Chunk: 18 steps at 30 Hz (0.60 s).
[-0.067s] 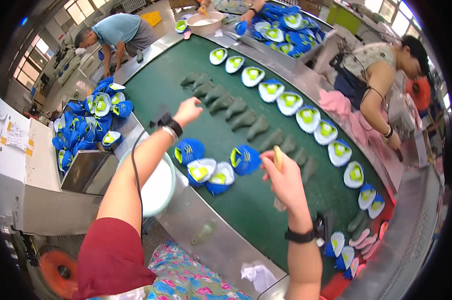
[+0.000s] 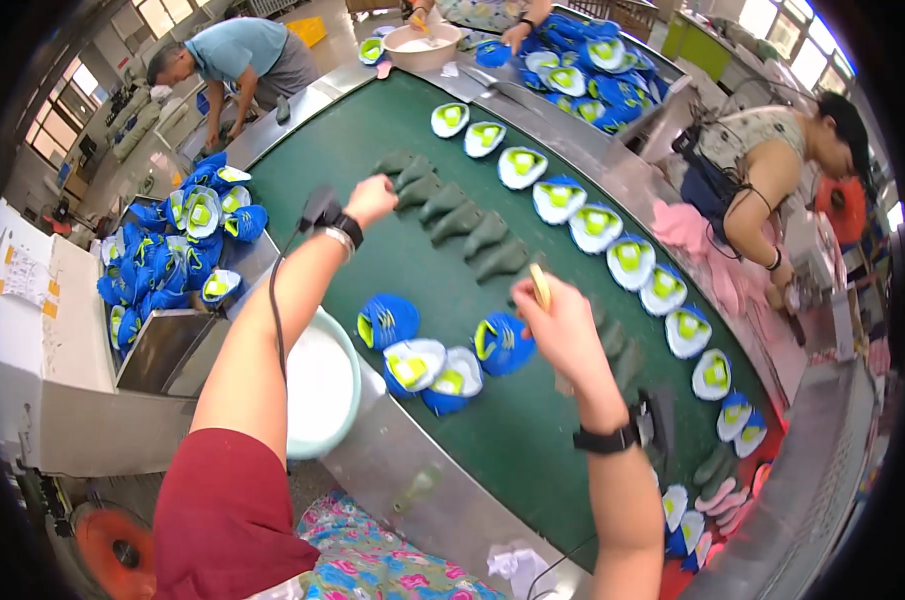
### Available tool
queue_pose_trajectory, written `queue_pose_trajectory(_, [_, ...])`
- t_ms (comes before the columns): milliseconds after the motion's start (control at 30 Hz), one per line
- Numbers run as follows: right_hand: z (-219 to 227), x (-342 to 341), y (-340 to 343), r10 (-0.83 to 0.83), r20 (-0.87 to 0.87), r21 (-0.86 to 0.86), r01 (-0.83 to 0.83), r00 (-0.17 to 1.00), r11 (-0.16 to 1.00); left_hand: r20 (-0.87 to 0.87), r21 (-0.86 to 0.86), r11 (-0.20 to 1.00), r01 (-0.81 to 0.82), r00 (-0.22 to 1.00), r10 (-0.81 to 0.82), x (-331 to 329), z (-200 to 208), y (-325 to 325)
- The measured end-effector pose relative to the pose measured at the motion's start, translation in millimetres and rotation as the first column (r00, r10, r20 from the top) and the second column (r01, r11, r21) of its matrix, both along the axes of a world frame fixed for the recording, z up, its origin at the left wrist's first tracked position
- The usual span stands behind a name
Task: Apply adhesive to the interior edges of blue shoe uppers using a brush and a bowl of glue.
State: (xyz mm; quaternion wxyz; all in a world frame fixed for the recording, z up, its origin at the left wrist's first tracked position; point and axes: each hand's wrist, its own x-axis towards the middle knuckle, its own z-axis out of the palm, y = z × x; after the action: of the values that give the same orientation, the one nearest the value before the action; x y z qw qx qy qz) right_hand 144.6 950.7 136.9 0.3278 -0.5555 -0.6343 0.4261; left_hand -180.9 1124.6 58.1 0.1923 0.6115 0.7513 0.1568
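Note:
My left hand (image 2: 373, 199) is closed at the near end of a dark green shoe last (image 2: 418, 190), its fingertips partly hidden. That last lies in a slanting row with several others on the green belt (image 2: 393, 270). In my right hand (image 2: 564, 325) is a brush with a pale yellow handle (image 2: 541, 287); the hand hides most of its lower part. Left of the right hand is a blue shoe upper (image 2: 504, 344) with a lime lining. Several more uppers lie beside it, among them one with a white rim (image 2: 414, 366).
A pale green basin (image 2: 347, 415) of white liquid stands by my left arm. A pile of blue uppers (image 2: 163, 250) fills the left bin. White-rimmed uppers (image 2: 595, 227) line the belt's far side. Co-workers (image 2: 238, 60) stand around. A white cloth (image 2: 519, 566) lies on the metal edge.
My left hand has come to the near end of a last, and its fingers have curled in. My right hand, still holding the brush, has shifted slightly up and left.

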Motion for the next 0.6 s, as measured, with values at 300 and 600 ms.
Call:
queue_pose_trajectory(300, [-123, -244, 271, -0.103, 0.188, -0.307, 0.158, 0.977, 0.938, -0.298, 0.213, 0.974, 0.079, 0.955, -0.013, -135, -121, 172])
queue_pose_trajectory(600, [-232, -350, 377, -0.151, 0.454, -0.447, 0.371, 0.878, 0.814, -0.072, 0.056, 0.997, 0.048, 0.996, -0.044, -150, -228, 201])
